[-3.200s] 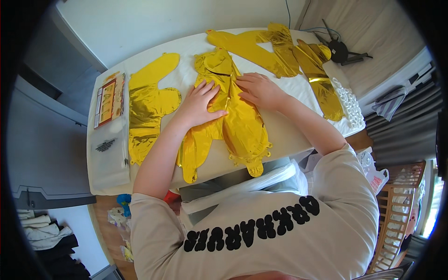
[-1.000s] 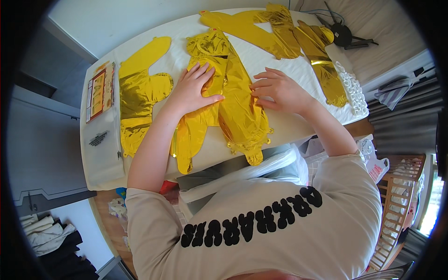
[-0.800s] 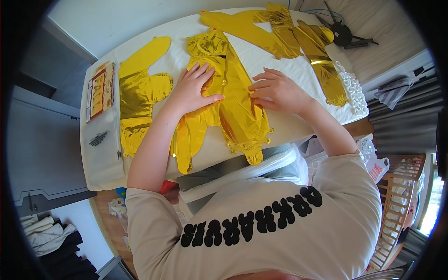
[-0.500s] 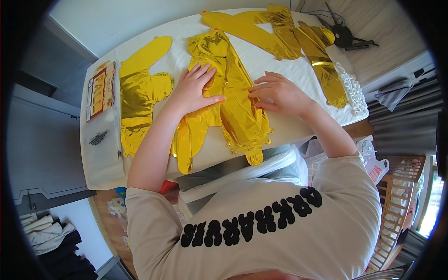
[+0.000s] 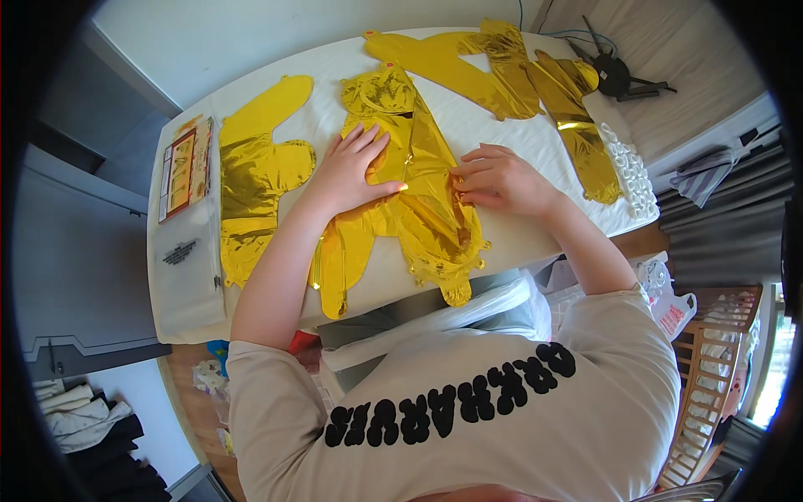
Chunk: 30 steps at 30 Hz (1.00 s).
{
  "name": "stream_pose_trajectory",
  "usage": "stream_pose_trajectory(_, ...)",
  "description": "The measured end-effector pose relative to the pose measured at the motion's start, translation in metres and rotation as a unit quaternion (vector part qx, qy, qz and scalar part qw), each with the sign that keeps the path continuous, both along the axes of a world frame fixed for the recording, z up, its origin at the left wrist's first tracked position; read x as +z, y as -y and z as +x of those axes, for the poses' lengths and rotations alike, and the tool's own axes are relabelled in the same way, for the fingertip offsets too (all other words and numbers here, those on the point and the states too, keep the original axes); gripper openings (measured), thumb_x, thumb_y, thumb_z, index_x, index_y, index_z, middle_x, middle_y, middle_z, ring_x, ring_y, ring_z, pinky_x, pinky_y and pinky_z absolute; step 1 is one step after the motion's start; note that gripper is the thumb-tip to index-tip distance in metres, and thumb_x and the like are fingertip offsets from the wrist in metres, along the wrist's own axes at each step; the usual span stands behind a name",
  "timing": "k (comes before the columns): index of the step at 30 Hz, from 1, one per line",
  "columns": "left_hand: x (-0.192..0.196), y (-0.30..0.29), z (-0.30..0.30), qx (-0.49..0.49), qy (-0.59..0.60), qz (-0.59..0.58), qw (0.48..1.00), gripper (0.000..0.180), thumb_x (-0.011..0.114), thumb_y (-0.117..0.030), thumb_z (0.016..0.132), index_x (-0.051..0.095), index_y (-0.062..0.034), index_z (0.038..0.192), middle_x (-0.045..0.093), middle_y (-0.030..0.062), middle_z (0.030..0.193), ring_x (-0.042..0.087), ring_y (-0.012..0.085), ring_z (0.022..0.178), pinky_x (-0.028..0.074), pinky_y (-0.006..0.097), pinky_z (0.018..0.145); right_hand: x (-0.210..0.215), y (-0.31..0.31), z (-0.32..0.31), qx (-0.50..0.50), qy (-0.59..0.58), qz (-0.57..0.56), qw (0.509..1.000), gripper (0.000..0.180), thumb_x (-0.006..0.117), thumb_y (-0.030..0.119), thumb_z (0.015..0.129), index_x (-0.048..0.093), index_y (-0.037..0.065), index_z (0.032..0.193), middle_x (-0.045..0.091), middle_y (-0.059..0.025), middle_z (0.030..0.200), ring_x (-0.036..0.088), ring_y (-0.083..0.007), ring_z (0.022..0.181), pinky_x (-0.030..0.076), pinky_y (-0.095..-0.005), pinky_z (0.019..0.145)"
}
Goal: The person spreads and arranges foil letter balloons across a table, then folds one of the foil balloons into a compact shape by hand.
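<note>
A deflated gold foil balloon [image 5: 418, 226] lies creased on the table in front of me. Flat across its left part rests my left hand [image 5: 355, 170], fingers spread and thumb pointing right. My right hand [image 5: 508, 182] is at the balloon's right edge, its fingers bent and pinching the foil; the fingertips are partly hidden. Beneath that hand the foil bulges and wrinkles. Another flat gold foil balloon [image 5: 258, 197] lies to the left. Further gold foil balloons, one at the far side [image 5: 439, 63] and one at the right [image 5: 573, 125], lie flat.
The white-covered table [image 5: 535, 230] holds a printed card [image 5: 186, 170] and a clear plastic bag [image 5: 188, 276] at left. A strip of white rings [image 5: 629, 171] lies along the right edge. Beyond stands a black device with antennas [image 5: 615, 75]. A wooden crib [image 5: 707, 360] is at right.
The foil beside my right hand has buckled and wrinkled more, its lower end drawn slightly. Both hands stay almost in place; the whole view has shifted a little.
</note>
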<state>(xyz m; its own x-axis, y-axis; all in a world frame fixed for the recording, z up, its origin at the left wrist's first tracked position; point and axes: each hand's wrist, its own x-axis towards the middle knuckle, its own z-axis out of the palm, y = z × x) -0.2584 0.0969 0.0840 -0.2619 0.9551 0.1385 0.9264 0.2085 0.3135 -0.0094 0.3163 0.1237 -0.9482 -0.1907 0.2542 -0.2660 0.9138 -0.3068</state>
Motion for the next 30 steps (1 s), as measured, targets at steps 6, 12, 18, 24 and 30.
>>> stream_pose_trajectory(6,0.005,0.001,0.003,-0.003,-0.003,-0.004,1.000,0.109,0.076,-0.073,0.075,0.046,-0.0070,0.157,0.037,0.0177,0.166,0.028,0.0359,0.157,0.019,0.052,0.128,0.006,0.000,-0.004,0.016,-0.029,0.024,0.999,0.020,0.078,0.023,0.087,0.079,0.007,0.100,0.075,-0.0080,0.118,0.063,-0.0305,0.120,0.048,-0.0444,0.106)
stream_pose_trajectory(12,0.008,0.003,0.003,-0.008,-0.007,-0.001,1.000,0.105,0.079,-0.066,0.077,0.046,-0.0055,0.156,0.038,0.0194,0.166,0.030,0.0387,0.156,0.020,0.053,0.128,0.011,0.011,-0.047,-0.093,0.073,-0.113,0.987,0.019,0.071,0.022,0.094,0.076,0.006,0.104,0.072,-0.0109,0.113,0.063,-0.0333,0.116,0.048,-0.0456,0.105)
stream_pose_trajectory(18,0.009,0.001,0.004,-0.009,-0.014,-0.006,1.000,0.106,0.078,-0.068,0.077,0.046,-0.0053,0.156,0.038,0.0203,0.165,0.031,0.0389,0.155,0.020,0.053,0.127,-0.039,0.015,-0.110,-0.232,-0.086,0.003,0.969,0.042,0.060,0.026,0.102,0.057,0.001,0.136,0.060,-0.0182,0.140,0.056,-0.0387,0.131,0.045,-0.0491,0.112)
stream_pose_trajectory(24,0.002,0.002,0.003,-0.009,-0.022,-0.006,1.000,0.109,0.072,-0.076,0.077,0.047,-0.0056,0.155,0.039,0.0186,0.165,0.030,0.0370,0.156,0.022,0.052,0.127,-0.043,0.022,-0.119,-0.268,0.006,0.074,0.960,0.065,0.054,0.046,0.105,0.047,-0.003,0.147,0.048,-0.0222,0.155,0.042,-0.0408,0.147,0.032,-0.0515,0.123)
stream_pose_trajectory(30,0.004,0.002,0.001,-0.012,-0.022,-0.015,1.000,0.110,0.071,-0.079,0.077,0.046,-0.0060,0.156,0.038,0.0184,0.165,0.028,0.0363,0.156,0.020,0.052,0.127,-0.041,0.026,-0.118,-0.269,0.051,0.084,0.958,0.082,0.046,0.061,0.105,0.040,-0.004,0.155,0.038,-0.0216,0.164,0.032,-0.0389,0.154,0.023,-0.0520,0.127)
